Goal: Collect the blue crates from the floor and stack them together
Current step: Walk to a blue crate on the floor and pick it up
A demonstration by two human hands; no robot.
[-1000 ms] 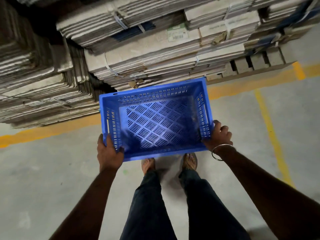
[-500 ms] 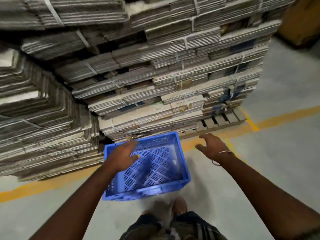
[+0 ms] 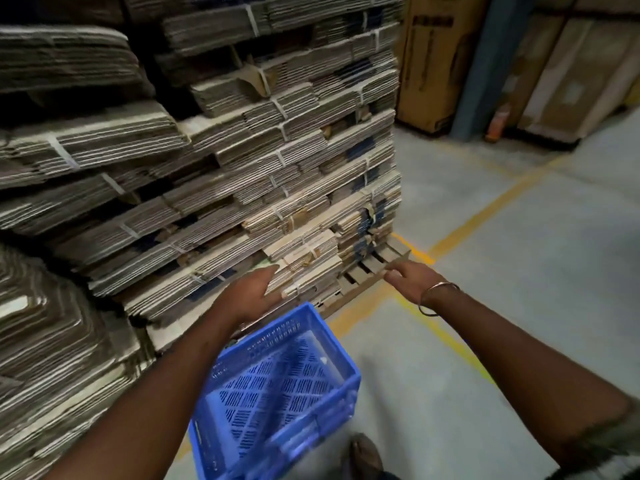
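Two hands, left (image 3: 250,295) and right (image 3: 408,276), grip released, above blue crate (image 3: 277,386) on floor, no writing legible.

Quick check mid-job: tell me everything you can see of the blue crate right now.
The blue crate looks like moulded plastic, rectangular and open-topped, with slotted side walls and a floor of slots in a diamond pattern. It is empty, upright and skewed, on the grey concrete floor beside the strapped stacks of flattened cardboard. Neither hand touches it: the left hand and right hand hover open above. Motion blur hides its near rim.
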